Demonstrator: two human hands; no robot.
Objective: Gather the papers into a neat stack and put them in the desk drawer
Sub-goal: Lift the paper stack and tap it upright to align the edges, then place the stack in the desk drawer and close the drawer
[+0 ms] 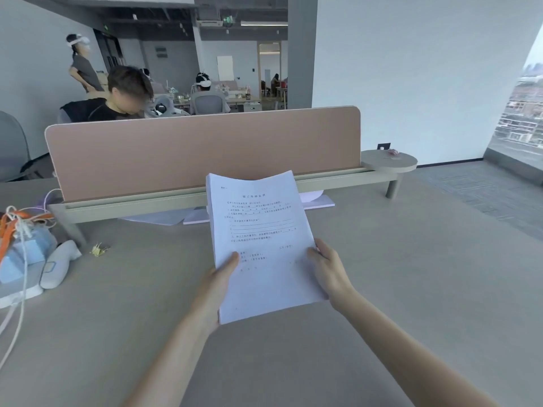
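A stack of white printed papers (260,239) is held up above the grey desk (396,289), tilted towards me, its top edge slightly curled. My left hand (219,282) grips the stack's lower left edge with the thumb on top. My right hand (327,267) grips the lower right edge, thumb on the top sheet. More loose sheets (316,201) lie flat under the partition rail behind the stack. No drawer is in view.
A pink partition screen (202,151) on a beige rail stands across the desk's back. At the left lie a pale blue bag (26,259), white cables and small gold clips (98,249). A seated person is beyond the screen.
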